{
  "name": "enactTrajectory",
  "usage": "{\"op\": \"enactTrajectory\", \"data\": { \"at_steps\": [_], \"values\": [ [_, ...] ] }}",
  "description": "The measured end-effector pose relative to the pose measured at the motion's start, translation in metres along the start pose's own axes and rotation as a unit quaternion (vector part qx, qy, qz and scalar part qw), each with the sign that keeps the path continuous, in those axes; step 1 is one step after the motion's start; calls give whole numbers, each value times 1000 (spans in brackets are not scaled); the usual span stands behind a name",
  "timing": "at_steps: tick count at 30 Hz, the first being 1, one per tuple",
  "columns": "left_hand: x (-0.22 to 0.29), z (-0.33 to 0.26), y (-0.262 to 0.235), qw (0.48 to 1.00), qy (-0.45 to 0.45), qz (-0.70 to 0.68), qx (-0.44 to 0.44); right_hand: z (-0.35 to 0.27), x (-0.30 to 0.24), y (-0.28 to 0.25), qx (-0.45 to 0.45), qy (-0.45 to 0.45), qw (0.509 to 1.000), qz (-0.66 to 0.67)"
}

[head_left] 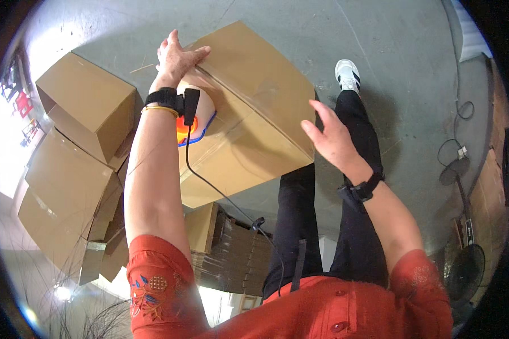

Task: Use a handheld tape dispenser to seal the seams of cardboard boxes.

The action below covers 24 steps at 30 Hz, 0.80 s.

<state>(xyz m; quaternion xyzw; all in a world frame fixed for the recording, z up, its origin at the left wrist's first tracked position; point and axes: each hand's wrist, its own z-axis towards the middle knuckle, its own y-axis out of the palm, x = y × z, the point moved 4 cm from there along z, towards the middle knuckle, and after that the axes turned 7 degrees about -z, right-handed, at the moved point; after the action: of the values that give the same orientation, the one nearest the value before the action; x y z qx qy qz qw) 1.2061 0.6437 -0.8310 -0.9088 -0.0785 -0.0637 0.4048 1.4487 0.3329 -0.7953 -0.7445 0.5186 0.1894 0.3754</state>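
Observation:
A large brown cardboard box (260,79) stands tilted across the view in front of me. My left hand (178,59) is at its far left edge, fingers spread and the thumb by the box corner. Below that wrist, partly hidden by it, a big roll of packing tape (205,100) with an orange core and a blue-edged dispenser lies against the box side. My right hand (335,140) hovers beside the box's right corner, its fingers apart and holding nothing. Whether it touches the cardboard I cannot tell.
Open cardboard boxes (87,104) stand to the left. Flattened cardboard (237,254) is stacked near my legs. On the right, a black round-based stand (465,271) and a loose cable (457,113) lie by stacked cardboard. The floor (401,56) is grey.

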Motion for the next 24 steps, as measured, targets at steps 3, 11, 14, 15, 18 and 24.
{"op": "enactTrajectory", "data": {
  "at_steps": [3,11,14,15,18,24],
  "values": [
    [12,-21,-10,975,90,123,159,2,-37,22,-37,-115,992,-19],
    [37,-191,55,897,11,-416,147,15,-70,78,-66,-195,976,-69],
    [-1,-215,102,887,-71,-440,118,19,-63,93,-53,-211,973,-80],
    [-1,-217,109,877,-86,-460,111,20,-61,94,-56,-213,972,-82],
    [-10,-212,127,869,-77,-478,104,25,-52,99,-86,-197,976,-22],
    [4,-204,120,933,-67,-342,90,37,-40,106,-149,-133,973,117]
  ]
}}
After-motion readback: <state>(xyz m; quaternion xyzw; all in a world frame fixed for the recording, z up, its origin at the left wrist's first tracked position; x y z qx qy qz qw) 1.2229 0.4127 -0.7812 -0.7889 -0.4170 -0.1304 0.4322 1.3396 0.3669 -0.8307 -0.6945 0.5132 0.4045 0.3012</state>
